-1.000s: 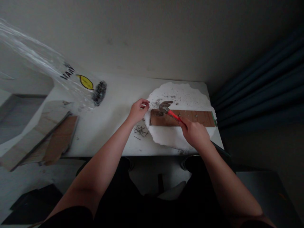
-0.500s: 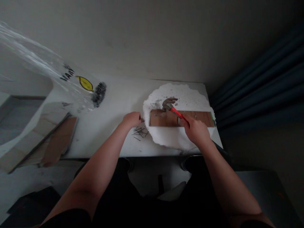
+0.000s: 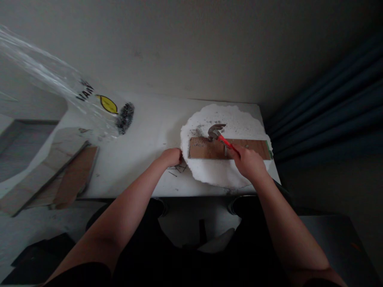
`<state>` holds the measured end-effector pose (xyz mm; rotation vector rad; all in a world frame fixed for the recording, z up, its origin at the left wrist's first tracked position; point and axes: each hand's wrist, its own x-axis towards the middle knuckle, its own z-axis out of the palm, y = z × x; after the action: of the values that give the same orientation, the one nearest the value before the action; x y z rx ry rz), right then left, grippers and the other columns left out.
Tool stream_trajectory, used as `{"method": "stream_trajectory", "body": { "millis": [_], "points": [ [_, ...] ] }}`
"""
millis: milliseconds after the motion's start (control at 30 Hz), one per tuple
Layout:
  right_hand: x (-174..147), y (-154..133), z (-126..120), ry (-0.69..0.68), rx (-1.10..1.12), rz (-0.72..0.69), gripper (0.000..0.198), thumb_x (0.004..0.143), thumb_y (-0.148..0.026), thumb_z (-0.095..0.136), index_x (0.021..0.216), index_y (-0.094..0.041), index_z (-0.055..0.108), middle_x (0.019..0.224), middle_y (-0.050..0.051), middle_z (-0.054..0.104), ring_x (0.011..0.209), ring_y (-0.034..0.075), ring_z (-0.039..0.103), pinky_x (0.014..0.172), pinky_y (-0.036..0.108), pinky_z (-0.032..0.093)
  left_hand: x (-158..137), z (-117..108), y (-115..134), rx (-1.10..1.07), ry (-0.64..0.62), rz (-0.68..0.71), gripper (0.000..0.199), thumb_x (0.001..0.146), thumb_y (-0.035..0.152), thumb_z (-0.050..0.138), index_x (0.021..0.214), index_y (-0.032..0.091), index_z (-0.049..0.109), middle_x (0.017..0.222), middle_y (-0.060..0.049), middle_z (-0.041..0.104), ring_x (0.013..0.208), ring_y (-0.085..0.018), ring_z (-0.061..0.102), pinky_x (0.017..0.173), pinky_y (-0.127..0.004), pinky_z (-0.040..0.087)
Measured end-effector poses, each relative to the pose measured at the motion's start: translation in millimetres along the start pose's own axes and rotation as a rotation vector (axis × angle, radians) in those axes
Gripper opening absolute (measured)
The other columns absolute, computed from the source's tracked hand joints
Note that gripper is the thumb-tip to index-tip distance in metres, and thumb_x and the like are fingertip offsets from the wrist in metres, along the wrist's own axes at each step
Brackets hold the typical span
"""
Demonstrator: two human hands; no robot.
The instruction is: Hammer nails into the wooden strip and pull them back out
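My right hand [image 3: 250,162] is wrapped round the red handle of a claw hammer [image 3: 216,131], whose dark, rusty head hovers over or rests on a brown wooden board [image 3: 206,150]; I cannot tell which. That board lies across a white, ragged-edged round sheet [image 3: 215,172] dotted with grey crumbs. At the sheet's left edge my left hand [image 3: 172,157] has its fingers closed and pointing down, over a small heap of nails [image 3: 180,169]. Whatever is between those fingertips is hidden, and part of the heap is covered by the hand.
All this is on a white table [image 3: 143,159] against a grey wall. Plank pieces [image 3: 76,175] lie at its left end, near a clear plastic wrap [image 3: 56,77] with a yellow print. A dark curtain [image 3: 335,95] hangs at the right.
My left hand has shifted slightly right and down, onto the nails. The hammer and my right hand have moved a little to the right.
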<state>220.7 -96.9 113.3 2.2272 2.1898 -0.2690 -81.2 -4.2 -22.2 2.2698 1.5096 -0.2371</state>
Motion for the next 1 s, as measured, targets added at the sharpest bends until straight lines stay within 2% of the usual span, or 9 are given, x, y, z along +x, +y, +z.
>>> {"method": "stream_trajectory", "body": {
  "millis": [100, 200, 300, 367, 433, 533, 667, 767, 1000],
  "points": [
    [-0.1, 0.1, -0.1, -0.011, 0.002, 0.004, 0.047, 0.105, -0.045, 0.035, 0.138, -0.025, 0.062, 0.104, 0.013, 0.076, 0.09, 0.03, 0.071, 0.077, 0.038, 0.05, 1.3, 2.3, -2.4, -0.191, 0.09, -0.002, 0.008, 0.06, 0.023, 0.076, 0.062, 0.025, 0.068, 0.072, -0.01, 0.07, 0.083, -0.031, 0.069, 0.075, -0.038, 0.05],
    [-0.2, -0.2, -0.4, -0.025, 0.002, 0.014, 0.048, 0.105, -0.045, 0.036, 0.141, -0.025, 0.06, 0.106, 0.013, 0.076, 0.092, 0.029, 0.071, 0.077, 0.037, 0.05, 2.6, -13.4, -11.9, -0.324, 0.212, -0.14, 0.027, 0.055, 0.017, 0.079, 0.051, 0.023, 0.053, 0.057, -0.005, 0.059, 0.085, -0.032, 0.067, 0.077, -0.039, 0.049],
    [-0.3, -0.1, -0.8, -0.027, 0.007, 0.006, 0.047, 0.105, -0.044, 0.035, 0.14, -0.025, 0.061, 0.106, 0.013, 0.076, 0.09, 0.029, 0.072, 0.077, 0.037, 0.05, 5.0, -38.5, -18.5, -0.449, 0.475, -0.243, 0.025, 0.063, 0.011, 0.075, 0.063, 0.022, 0.053, 0.058, 0.0, 0.055, 0.075, -0.023, 0.061, 0.079, -0.039, 0.049],
    [-0.1, 0.3, -1.0, -0.022, 0.019, -0.003, 0.047, 0.105, -0.044, 0.033, 0.138, -0.026, 0.061, 0.107, 0.013, 0.076, 0.09, 0.029, 0.072, 0.077, 0.037, 0.05, 7.3, -50.3, -12.5, -0.715, 0.62, -0.171, 0.016, 0.073, 0.01, 0.069, 0.082, 0.02, 0.06, 0.069, 0.0, 0.061, 0.071, -0.018, 0.059, 0.077, -0.037, 0.051],
    [0.2, 0.6, -1.1, -0.016, 0.026, -0.007, 0.047, 0.105, -0.045, 0.033, 0.137, -0.026, 0.062, 0.107, 0.012, 0.076, 0.09, 0.029, 0.072, 0.078, 0.038, 0.05, 9.2, -54.2, 3.5, -0.813, 0.638, -0.063, 0.017, 0.084, 0.018, 0.065, 0.101, 0.021, 0.063, 0.084, -0.001, 0.068, 0.077, -0.016, 0.062, 0.077, -0.033, 0.053],
    [0.6, 0.7, -0.9, -0.012, 0.027, -0.01, 0.046, 0.105, -0.045, 0.033, 0.136, -0.027, 0.062, 0.107, 0.012, 0.076, 0.092, 0.029, 0.071, 0.08, 0.038, 0.05, 8.7, -48.6, 37.4, -0.964, 0.628, 0.147, 0.019, 0.086, 0.028, 0.065, 0.103, 0.019, 0.067, 0.094, -0.005, 0.072, 0.084, -0.017, 0.066, 0.079, -0.032, 0.055],
    [0.3, 0.8, 0.0, -0.02, 0.032, -0.004, 0.045, 0.105, -0.043, 0.034, 0.136, -0.028, 0.062, 0.109, 0.012, 0.076, 0.093, 0.029, 0.071, 0.081, 0.038, 0.05, 3.7, -38.9, 72.9, -1.022, 0.58, 0.269, 0.02, 0.088, 0.032, 0.065, 0.102, 0.018, 0.069, 0.095, -0.006, 0.074, 0.086, -0.017, 0.07, 0.083, -0.033, 0.056],
    [-0.1, 1.4, 0.7, -0.015, 0.041, -0.014, 0.045, 0.105, -0.042, 0.035, 0.137, -0.027, 0.062, 0.107, 0.012, 0.076, 0.092, 0.029, 0.072, 0.08, 0.037, 0.05, 4.6, -36.0, 83.3, -0.976, 0.565, 0.302, 0.017, 0.089, 0.03, 0.063, 0.101, 0.02, 0.07, 0.096, -0.005, 0.075, 0.084, -0.017, 0.071, 0.084, -0.034, 0.057],
    [0.9, 2.5, 1.0, -0.015, 0.05, -0.013, 0.045, 0.105, -0.044, 0.035, 0.137, -0.028, 0.062, 0.107, 0.012, 0.076, 0.092, 0.029, 0.072, 0.078, 0.037, 0.051, 15.7, -30.4, 86.4, -0.958, 0.632, 0.241, 0.017, 0.089, 0.026, 0.063, 0.104, 0.018, 0.069, 0.096, -0.006, 0.075, 0.081, -0.016, 0.072, 0.079, -0.032, 0.058]
  ]
}}
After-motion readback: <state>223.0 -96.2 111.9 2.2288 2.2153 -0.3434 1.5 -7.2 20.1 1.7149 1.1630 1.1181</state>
